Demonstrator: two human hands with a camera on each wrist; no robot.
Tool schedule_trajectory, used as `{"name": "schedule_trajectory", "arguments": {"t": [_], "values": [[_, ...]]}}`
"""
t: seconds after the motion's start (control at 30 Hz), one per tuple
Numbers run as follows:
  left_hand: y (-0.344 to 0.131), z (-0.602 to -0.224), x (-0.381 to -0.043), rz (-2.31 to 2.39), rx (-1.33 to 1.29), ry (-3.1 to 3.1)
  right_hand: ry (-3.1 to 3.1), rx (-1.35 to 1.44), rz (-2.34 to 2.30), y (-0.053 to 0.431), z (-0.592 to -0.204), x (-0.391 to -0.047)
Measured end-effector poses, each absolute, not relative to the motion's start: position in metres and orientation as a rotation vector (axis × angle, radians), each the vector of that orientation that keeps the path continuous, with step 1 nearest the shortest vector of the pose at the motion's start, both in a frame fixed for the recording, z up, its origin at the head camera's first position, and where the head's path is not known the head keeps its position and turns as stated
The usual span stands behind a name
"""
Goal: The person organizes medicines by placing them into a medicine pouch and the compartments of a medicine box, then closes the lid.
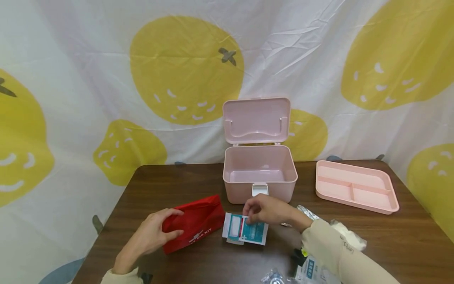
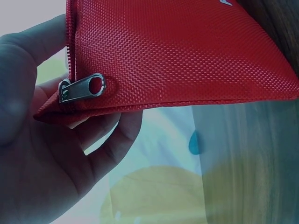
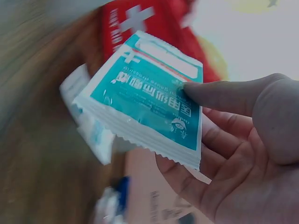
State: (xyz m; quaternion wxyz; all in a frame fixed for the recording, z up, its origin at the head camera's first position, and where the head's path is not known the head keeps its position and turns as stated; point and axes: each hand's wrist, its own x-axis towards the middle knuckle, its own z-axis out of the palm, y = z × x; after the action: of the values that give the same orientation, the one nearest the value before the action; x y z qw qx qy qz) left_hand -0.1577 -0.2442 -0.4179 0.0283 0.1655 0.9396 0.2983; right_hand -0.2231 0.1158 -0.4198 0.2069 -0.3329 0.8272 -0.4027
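My left hand grips the end of a red first aid pouch, thumb on the near side and fingers behind, as the left wrist view shows with its zipper pull. Between thumb and fingers my right hand pinches a teal-and-white gauze packet, printed with a white cross. It is just right of the pouch, in front of the pink box. Another whitish packet lies below it, blurred in the right wrist view and partly covered in the head view.
A pink storage box stands behind with its lid raised. To the right is a pink divided tray. Around my right forearm lie a foil packet, a white bagged item and a clear-wrapped item.
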Motion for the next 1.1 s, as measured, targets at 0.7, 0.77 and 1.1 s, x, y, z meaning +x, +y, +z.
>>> {"name": "schedule_trajectory", "arguments": {"t": [0.7, 0.77, 1.1], "values": [[-0.241, -0.42, -0.157, 0.919, 0.441, 2.913, 2.308, -0.983, -1.423, 0.06, -0.354, -0.221], [-0.241, -0.42, -0.157, 0.926, 0.445, 2.911, 2.305, -0.99, -1.458, 0.051, -0.352, -0.219], [-0.242, -0.42, -0.155, 0.965, 0.481, 2.906, 2.342, -0.997, -1.447, 0.022, -0.363, -0.21]]}}
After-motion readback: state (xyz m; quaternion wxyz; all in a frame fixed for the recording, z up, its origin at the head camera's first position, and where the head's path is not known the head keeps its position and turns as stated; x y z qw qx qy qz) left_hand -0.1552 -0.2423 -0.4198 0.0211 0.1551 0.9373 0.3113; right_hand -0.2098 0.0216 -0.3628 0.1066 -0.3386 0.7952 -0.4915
